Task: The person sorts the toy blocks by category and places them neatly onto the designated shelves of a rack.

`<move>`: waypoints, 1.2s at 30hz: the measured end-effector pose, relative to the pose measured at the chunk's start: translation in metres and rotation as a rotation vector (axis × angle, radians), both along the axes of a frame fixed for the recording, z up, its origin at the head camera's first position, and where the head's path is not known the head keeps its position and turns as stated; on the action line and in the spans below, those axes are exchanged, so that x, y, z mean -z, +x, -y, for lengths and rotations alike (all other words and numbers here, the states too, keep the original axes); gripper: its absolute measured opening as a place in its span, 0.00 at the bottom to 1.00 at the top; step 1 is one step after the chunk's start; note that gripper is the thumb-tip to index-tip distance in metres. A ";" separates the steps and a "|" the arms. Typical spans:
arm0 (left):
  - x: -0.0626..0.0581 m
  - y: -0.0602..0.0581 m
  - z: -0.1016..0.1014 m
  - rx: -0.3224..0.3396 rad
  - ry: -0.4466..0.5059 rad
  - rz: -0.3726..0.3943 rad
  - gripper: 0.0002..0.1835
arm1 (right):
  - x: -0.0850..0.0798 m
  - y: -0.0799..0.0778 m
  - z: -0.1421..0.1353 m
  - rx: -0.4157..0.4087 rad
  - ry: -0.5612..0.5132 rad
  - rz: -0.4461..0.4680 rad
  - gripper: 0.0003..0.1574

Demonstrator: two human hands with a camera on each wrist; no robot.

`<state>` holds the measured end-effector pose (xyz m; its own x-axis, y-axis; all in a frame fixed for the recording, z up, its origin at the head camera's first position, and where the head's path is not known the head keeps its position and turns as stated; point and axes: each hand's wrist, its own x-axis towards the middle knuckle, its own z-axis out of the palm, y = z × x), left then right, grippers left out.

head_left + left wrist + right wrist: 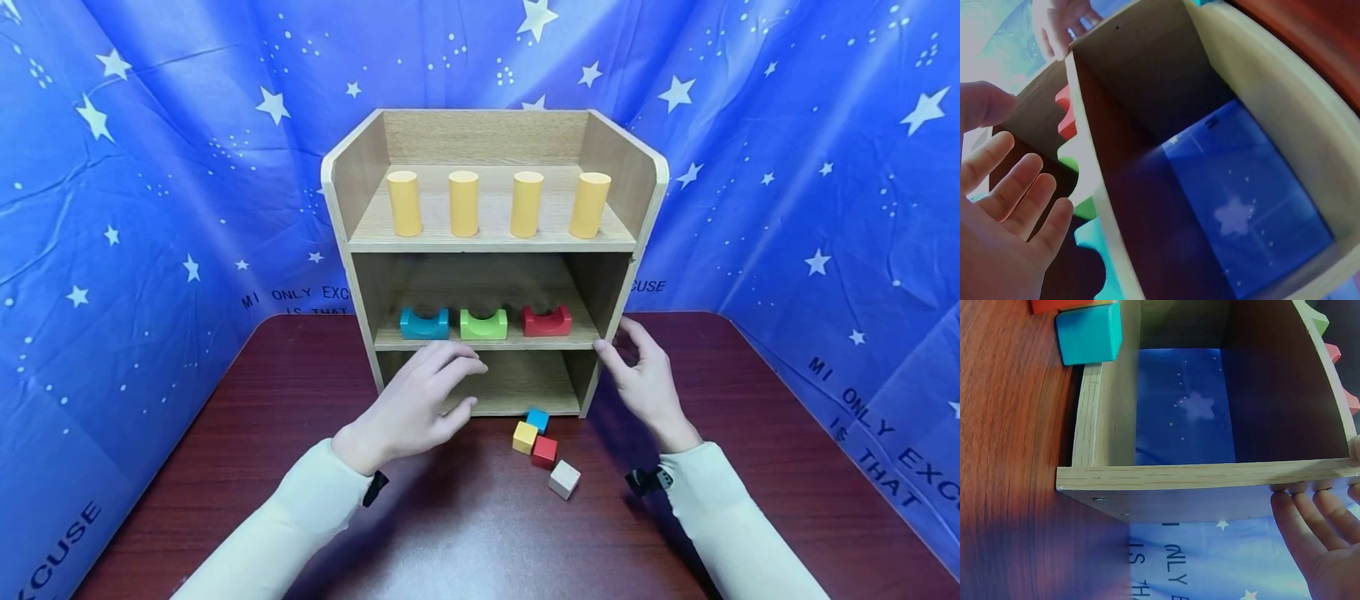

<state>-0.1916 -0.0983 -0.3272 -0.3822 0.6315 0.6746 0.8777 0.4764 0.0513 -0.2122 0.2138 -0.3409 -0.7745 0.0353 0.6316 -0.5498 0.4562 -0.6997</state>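
A small wooden shelf unit (pixel 487 137) stands upright on the table. My right hand (pixel 647 385) holds its right side panel at middle-shelf height, thumb at the front edge and fingertips (pixel 1285 503) against the outer face. My left hand (pixel 420 404) hovers before the lower compartment with fingers loosely bent; its palm and fingers hold nothing in the left wrist view. On the middle shelf, just above it, sit a teal arch block (pixel 424 325), a green arch block (pixel 483 326) and a red arch block (pixel 547 322), hollows facing up.
Several yellow cylinders (pixel 464 204) stand in a row on the top shelf. A blue cube (pixel 537 420), yellow cube (pixel 524 437), red cube (pixel 544 452) and white cube (pixel 564 480) lie before the unit on the dark red table (pixel 465 533). Blue starry cloth (pixel 180 150) surrounds the table.
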 end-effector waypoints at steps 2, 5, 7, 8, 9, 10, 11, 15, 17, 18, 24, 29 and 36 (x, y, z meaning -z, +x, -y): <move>0.005 0.000 -0.003 0.004 0.000 0.014 0.18 | 0.000 0.000 0.000 0.002 0.001 0.001 0.23; 0.012 0.001 -0.007 0.008 0.004 0.031 0.19 | 0.000 0.000 0.000 0.005 0.003 0.002 0.23; 0.016 0.001 -0.010 0.015 0.011 0.041 0.19 | 0.000 0.000 0.000 0.005 0.003 0.000 0.23; 0.018 0.001 -0.011 0.017 0.016 0.048 0.19 | 0.000 0.000 0.000 0.005 0.004 -0.001 0.23; 0.020 0.001 -0.013 0.022 0.020 0.053 0.18 | 0.000 0.000 0.000 0.004 0.001 -0.001 0.23; 0.021 0.001 -0.014 0.026 0.024 0.059 0.18 | 0.000 0.000 0.000 0.003 0.000 -0.001 0.23; 0.023 0.001 -0.015 0.031 0.027 0.066 0.18 | 0.000 0.000 0.000 0.004 0.000 -0.001 0.23; 0.030 0.001 -0.019 0.043 0.027 0.098 0.18 | 0.000 0.000 0.000 0.009 0.005 0.001 0.23; 0.035 0.001 -0.022 0.042 0.014 0.123 0.18 | 0.000 0.000 0.000 0.011 0.009 0.004 0.23; 0.037 0.001 -0.024 0.041 0.007 0.139 0.18 | 0.000 0.000 0.000 0.009 0.010 0.004 0.23; 0.048 -0.001 -0.036 0.033 -0.042 0.219 0.19 | 0.001 0.000 -0.002 0.015 0.021 0.003 0.23; 0.056 -0.004 -0.045 0.038 -0.068 0.277 0.19 | 0.001 0.000 -0.001 0.017 0.017 0.003 0.23; 0.067 -0.008 -0.050 0.026 -0.074 0.381 0.19 | 0.000 0.000 0.000 0.004 0.010 0.010 0.23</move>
